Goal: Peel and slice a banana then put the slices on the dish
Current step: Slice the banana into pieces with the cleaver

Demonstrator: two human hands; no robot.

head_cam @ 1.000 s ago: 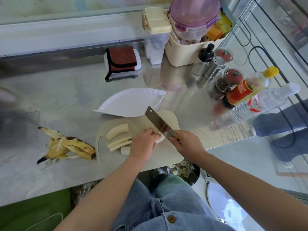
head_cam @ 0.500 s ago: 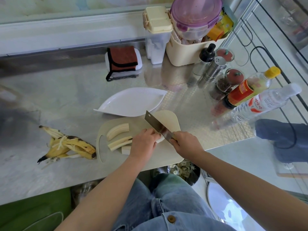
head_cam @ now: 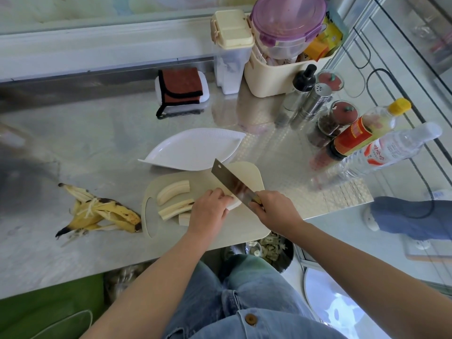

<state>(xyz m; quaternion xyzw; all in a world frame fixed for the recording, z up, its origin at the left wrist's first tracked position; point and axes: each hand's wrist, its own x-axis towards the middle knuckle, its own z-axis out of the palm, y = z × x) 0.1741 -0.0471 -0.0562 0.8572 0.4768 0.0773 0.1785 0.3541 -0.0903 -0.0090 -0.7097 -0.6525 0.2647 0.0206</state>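
Head view — hands [head_cam: 208, 211] [head_cam: 274, 211] seemingly pin banana [head_cam: 235, 204], grip knife [head_cam: 228, 181].

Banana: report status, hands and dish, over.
Left hand holds banana piece on board. Right hand grips knife, blade over the piece. Dish has no slices. Nothing in the way.

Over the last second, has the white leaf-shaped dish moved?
No. The white leaf-shaped dish still sits at the cutting board's far edge, unchanged.
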